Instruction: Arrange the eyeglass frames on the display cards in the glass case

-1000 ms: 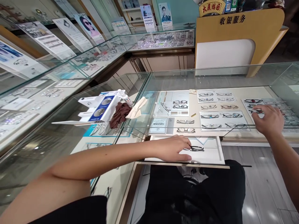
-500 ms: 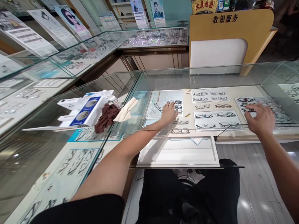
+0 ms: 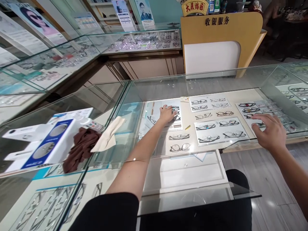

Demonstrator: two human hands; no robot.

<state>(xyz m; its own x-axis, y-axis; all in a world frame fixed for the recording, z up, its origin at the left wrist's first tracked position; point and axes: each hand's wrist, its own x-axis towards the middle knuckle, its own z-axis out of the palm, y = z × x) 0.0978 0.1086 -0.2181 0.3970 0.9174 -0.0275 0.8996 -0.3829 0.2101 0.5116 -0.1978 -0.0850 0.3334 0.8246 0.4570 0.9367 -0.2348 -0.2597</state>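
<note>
Black glasses lie on a white card at the left hand; whether its fingers grasp any, I cannot tell. Hasty sliding could scrape one pair against another. The right hand curls loosely, seemingly unladen.

Right of the left hand, the case floor carries cards and glasses; leftward, the glass top bears a box, a bottle and cloths.
</note>
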